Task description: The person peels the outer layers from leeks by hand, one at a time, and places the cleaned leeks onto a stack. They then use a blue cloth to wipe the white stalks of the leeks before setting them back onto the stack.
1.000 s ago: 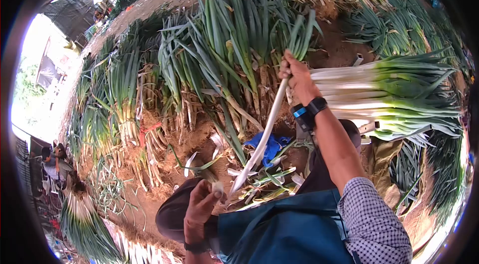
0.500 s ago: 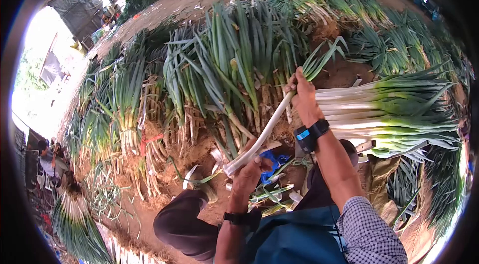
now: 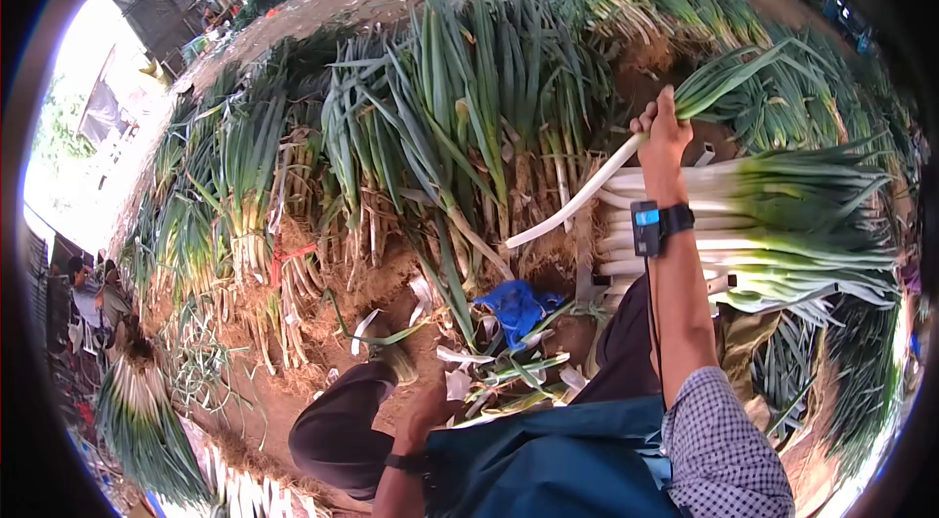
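My right hand (image 3: 665, 135) is closed round a leek (image 3: 577, 198) where its white stalk turns green. The stalk slants down to the left, and the green leaves point up to the right. Below the hand, a row of peeled leeks (image 3: 675, 234) lies with white ends to the left. My left hand (image 3: 428, 408) is low, between my knee and the blue apron (image 3: 548, 459). It is near a pale scrap of peel (image 3: 457, 384), and its fingers are too dark and blurred to make out.
Unpeeled leeks (image 3: 469, 117) with soil on their roots fill the middle and left. A blue cloth (image 3: 516, 311) lies among trimmings on the ground. One bundle (image 3: 147, 420) lies at the lower left. People (image 3: 88, 303) are at the far left.
My right hand has moved up and right with the leek. My left hand has let go of the leek's root end and dropped down and left. The blue cloth is now more exposed.
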`<state>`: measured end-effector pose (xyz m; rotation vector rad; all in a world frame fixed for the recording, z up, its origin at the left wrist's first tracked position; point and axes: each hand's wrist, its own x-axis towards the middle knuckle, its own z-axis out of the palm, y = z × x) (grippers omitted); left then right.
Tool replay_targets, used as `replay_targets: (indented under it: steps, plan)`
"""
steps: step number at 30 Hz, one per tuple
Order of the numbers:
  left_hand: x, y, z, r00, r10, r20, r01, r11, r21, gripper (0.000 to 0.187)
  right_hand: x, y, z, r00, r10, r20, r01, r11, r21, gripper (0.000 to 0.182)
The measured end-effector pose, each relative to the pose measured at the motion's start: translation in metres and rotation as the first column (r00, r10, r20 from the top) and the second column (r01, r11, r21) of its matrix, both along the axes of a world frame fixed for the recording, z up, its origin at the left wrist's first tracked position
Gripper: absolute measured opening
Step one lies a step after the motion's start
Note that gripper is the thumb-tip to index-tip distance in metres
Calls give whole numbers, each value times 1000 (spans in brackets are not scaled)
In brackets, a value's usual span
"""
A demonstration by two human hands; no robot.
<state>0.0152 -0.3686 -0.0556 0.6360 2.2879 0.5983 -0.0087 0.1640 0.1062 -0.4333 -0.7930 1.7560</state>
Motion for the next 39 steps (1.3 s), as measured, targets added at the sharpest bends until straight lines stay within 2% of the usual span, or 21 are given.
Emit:
replay_targets:
  steps: [2, 4, 5, 6, 9, 11, 12, 13, 14, 15, 18, 20, 21, 23, 24, 26, 27, 29, 30, 33, 39]
  plan:
    - [-2, 17, 19, 976, -55, -209, 48, 998, -34, 61, -8, -18, 7, 1000, 14, 2, -14, 1000, 11, 28]
    - [-14, 42, 57, 896, 18, -443, 72, 980, 187, 63, -13, -40, 10, 997, 62, 34, -62, 998, -3, 26]
    - [-13, 63, 99, 905, 151, -399, -51, 967, 250, 63, -18, -54, 8, 995, 90, 47, -89, 996, -17, 26]
    - [-18, 73, 111, 798, 155, -582, 35, 953, 301, 67, -23, -66, 2, 991, 124, 41, -124, 992, 14, 26]
    - [-29, 112, 129, 630, 30, -776, 201, 959, 200, 78, -36, -118, 6, 953, 272, 134, -267, 962, -55, 24]
    - [-38, 135, 120, 769, 91, -632, 242, 874, 421, 73, -41, -165, 12, 865, 465, 190, -492, 860, 134, 26]
    - [-50, 142, 101, 944, 80, -319, 120, 820, 559, 62, -37, -187, 18, 765, 532, 362, -634, 720, 281, 30]
    - [-51, 147, 120, 979, 177, -97, -116, 888, 444, 44, -32, -212, 23, 715, 343, 609, -685, 514, 516, 40]
    - [-55, 143, 119, 989, 117, 88, -144, 662, 736, 36, -27, -237, 29, 720, 62, 691, -682, 246, 689, 51]
    - [-60, 135, 118, 970, -6, 245, -227, 353, 908, 28, -18, -247, 29, 726, 131, 675, -686, 194, 701, 55]
    - [-75, 83, 155, 892, -70, 447, -435, 141, 890, 18, -2, -284, 30, 583, 474, 660, -761, 35, 648, 52]
    - [-79, 42, 187, 852, 1, 524, -522, 93, 848, 16, -6, -299, -12, 410, 423, 808, -871, -81, 485, 41]
    - [-76, 33, 199, 862, -32, 507, -507, -30, 861, 16, -7, -300, -35, 305, 348, 887, -909, -172, 380, 35]
    - [-71, -14, 208, 779, 294, 554, -566, -50, 823, 14, -11, -304, -73, 637, 412, 652, -668, -127, 733, 33]
    - [-71, -41, 206, 798, 313, 515, -501, -131, 856, 13, -9, -289, -83, 76, 857, 510, -969, -56, 239, 29]
    - [-65, -110, 213, 821, 336, 462, -390, -262, 883, 13, -21, -271, -93, 350, 221, 910, -871, -280, 403, 20]
    - [-56, -139, 219, 832, 318, 455, -357, -320, 878, 14, -13, -292, -79, 522, 194, 831, -812, -184, 553, 16]
    - [-29, -211, 217, 710, 551, 438, -296, -330, 896, 15, -19, -268, -113, 527, 26, 849, -805, -304, 509, 16]
    - [-10, -249, 216, 703, 590, 396, -239, -329, 914, 14, -16, -270, -109, 449, -21, 893, -861, -278, 426, 16]
    - [55, -367, 185, 380, 780, 497, -313, -397, 863, 17, -13, -263, -119, 363, -86, 928, -909, -251, 332, 19]
    - [221, -560, 125, -146, 768, 624, -314, -634, 707, 16, -19, -239, -156, 367, -104, 924, -917, -211, 340, 20]
